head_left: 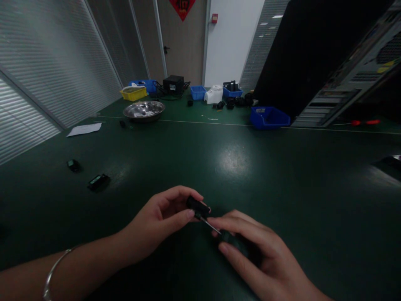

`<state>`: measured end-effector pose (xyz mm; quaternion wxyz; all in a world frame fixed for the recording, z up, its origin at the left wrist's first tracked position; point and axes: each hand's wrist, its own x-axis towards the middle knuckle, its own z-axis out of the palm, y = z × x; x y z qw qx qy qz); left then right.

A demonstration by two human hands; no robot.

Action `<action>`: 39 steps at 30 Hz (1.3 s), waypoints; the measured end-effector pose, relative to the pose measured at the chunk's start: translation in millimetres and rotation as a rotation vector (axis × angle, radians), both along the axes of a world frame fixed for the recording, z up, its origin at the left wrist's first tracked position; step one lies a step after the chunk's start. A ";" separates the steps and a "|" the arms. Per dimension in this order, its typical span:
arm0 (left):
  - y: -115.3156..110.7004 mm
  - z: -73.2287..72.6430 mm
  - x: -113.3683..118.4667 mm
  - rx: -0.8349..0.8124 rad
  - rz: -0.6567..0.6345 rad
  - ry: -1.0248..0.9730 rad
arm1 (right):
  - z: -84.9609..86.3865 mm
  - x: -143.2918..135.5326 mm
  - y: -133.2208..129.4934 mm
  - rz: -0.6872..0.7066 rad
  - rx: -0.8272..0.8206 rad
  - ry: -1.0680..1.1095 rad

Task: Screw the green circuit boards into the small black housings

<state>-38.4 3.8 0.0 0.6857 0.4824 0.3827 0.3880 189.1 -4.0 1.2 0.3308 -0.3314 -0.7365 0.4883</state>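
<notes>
My left hand (169, 213) is closed around a small black plastic part (198, 205), thumb and fingers pinching it above the green table. In my right hand (253, 246) is a screwdriver (213, 227), its dark handle mostly covered by my fingers. The thin metal shaft points up and left, and its tip meets the near side of the black part; the exact contact point is too dark to make out. Two similar-looking small black parts lie on the table to the left, one nearer (98, 181) and one farther (73, 165).
Along the back stand a metal bowl (144, 110), a yellow bin (133, 94), blue bins (270, 117) and a white plastic housing (214, 95). A white paper (84, 129) lies at left. A computer case (338, 83) and a red-handled tool (365, 122) are at right.
</notes>
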 end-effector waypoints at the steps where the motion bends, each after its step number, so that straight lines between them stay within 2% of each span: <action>1: 0.1 0.0 0.0 -0.005 -0.002 -0.014 | -0.4 -0.2 -0.1 -0.002 0.003 0.006; 9: 2.0 -1.2 0.9 -0.105 0.030 -0.141 | -1.5 0.5 -1.8 -0.020 -0.001 -0.019; 23: -1.2 0.8 -0.4 -0.144 0.093 -0.126 | -0.4 -0.2 -2.7 -0.028 0.005 -0.052; 32: 1.0 0.1 0.0 -0.008 0.004 -0.052 | -1.1 -0.1 -2.4 -0.008 0.008 -0.053; 39: -0.4 3.7 1.7 -0.010 -0.021 0.021 | 0.8 0.9 -2.6 -0.001 0.047 -0.042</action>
